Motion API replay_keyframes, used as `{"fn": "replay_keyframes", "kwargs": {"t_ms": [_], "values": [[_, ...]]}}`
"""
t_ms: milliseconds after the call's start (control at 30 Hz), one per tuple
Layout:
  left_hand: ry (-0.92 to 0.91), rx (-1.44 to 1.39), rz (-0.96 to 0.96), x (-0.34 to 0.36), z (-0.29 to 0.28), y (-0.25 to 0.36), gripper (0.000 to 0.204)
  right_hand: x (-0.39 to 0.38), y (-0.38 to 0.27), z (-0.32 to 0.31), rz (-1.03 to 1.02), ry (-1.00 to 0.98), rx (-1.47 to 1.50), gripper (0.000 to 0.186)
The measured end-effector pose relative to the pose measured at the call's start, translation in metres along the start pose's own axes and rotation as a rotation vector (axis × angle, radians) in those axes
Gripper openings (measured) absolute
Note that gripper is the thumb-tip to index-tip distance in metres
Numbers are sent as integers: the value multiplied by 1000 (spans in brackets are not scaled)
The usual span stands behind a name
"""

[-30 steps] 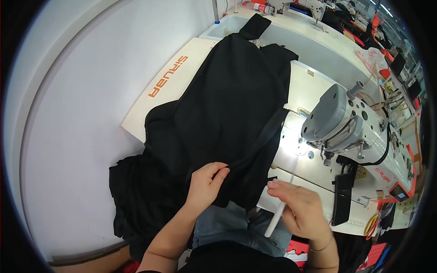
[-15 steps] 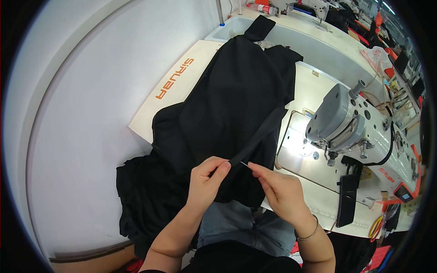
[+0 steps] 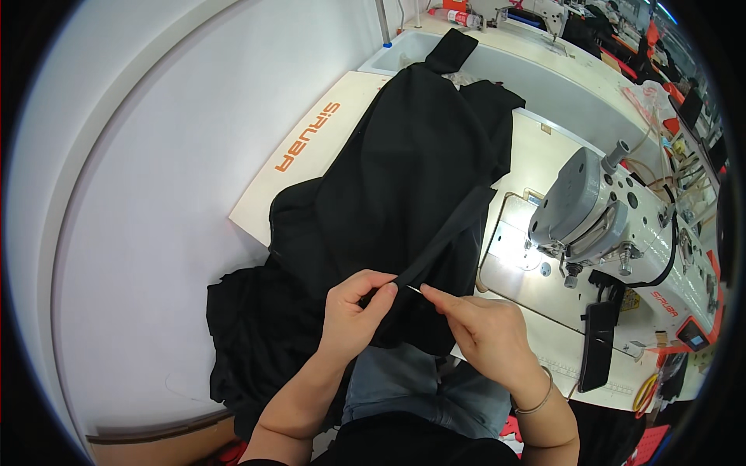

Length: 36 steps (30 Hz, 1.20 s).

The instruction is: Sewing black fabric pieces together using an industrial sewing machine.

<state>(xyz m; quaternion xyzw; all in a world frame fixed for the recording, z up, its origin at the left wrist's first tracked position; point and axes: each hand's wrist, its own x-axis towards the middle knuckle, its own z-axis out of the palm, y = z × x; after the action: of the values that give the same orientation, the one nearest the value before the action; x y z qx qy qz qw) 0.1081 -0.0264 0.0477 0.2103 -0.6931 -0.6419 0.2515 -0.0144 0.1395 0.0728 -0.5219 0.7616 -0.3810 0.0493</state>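
A black fabric garment lies spread over the sewing table and hangs off its near left edge in folds. My left hand pinches the near end of a narrow folded black strip along the garment's right side, thumb against fingers. Just to its right, my right hand is closed on a thin, pale metal pointed tool. The tool's tip points left at the strip, close to my left thumb. Its exact kind is hidden, since most of it sits inside my fingers.
A white sewing machine with a lit needle plate stands on the right, a black flat lever before it. Yellow-handled scissors hang at the table's right. A grey-white trough and a bottle are behind; a white wall borders the left.
The tool's tip has come slightly nearer my left thumb, and its angle has flattened a little. My left hand keeps its pinch on the strip. The whole view has shifted slightly.
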Motion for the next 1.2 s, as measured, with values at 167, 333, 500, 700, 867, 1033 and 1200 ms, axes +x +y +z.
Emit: {"fn": "replay_keyframes", "kwargs": {"t_ms": [167, 333, 500, 700, 867, 1033, 1200], "values": [[10, 52, 44, 0, 1, 3, 12, 0, -1, -2, 7, -18, -24, 47], [5, 93, 60, -1, 1, 5, 12, 0, 0, -4, -4, -36, -47, 46], [-1, 105, 71, 0, 2, 7, 12, 0, -1, -4, -5, -23, -44, 46], [15, 109, 32, -2, 5, 11, 7, 1, -5, -5, 26, -25, -53, 44], [92, 328, 200, -5, 9, 10, 7, -1, -11, -5, 104, -76, -79, 42], [143, 547, 603, -5, 20, 4, 19, 2, -14, 8, 95, 25, -5, 32], [64, 536, 676, -5, 23, 2, 19, 4, -14, 20, 200, 27, 31, 28]]}}
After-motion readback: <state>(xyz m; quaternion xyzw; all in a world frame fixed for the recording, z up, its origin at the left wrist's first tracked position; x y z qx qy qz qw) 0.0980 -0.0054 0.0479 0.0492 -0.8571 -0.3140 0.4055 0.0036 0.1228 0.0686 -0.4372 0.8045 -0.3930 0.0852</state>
